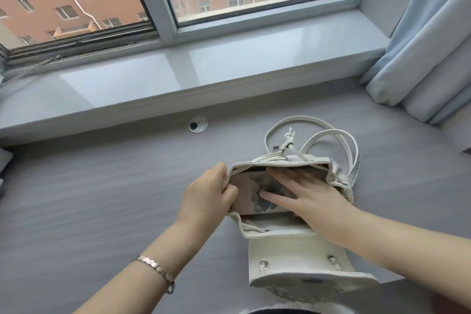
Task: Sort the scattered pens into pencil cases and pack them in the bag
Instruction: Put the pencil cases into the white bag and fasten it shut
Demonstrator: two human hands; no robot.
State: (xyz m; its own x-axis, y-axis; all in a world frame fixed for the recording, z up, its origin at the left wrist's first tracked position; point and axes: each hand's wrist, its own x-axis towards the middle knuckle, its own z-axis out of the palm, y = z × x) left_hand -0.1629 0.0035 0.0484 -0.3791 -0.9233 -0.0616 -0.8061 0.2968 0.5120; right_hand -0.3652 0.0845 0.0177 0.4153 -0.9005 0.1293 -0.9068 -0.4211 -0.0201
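The head view, the only 1 here, looks down on a grey desk (pixel 102 199) under a windowsill (pixel 178 76), with a curtain (pixel 428 46) at the right. A white bag (pixel 293 255) lies on the desk with its mouth open, its flap thrown toward the person and its straps (pixel 341 135) looped on the far side. The left hand (pixel 207 195), a bracelet (pixel 155 269) on its wrist, has its fingers curled over the left rim of the mouth and holds it wide. The right hand (pixel 305 194) lies flat, fingers straight and spread, pressing on a patterned pencil case (pixel 251 192) that sits inside the mouth and is largely in. No loose pens show on the desk, so the sorting looks done and the packing close to its end. Whether another case already lies beneath or behind this 1 cannot be told. What seems left is seating the case fully and closing the flap.
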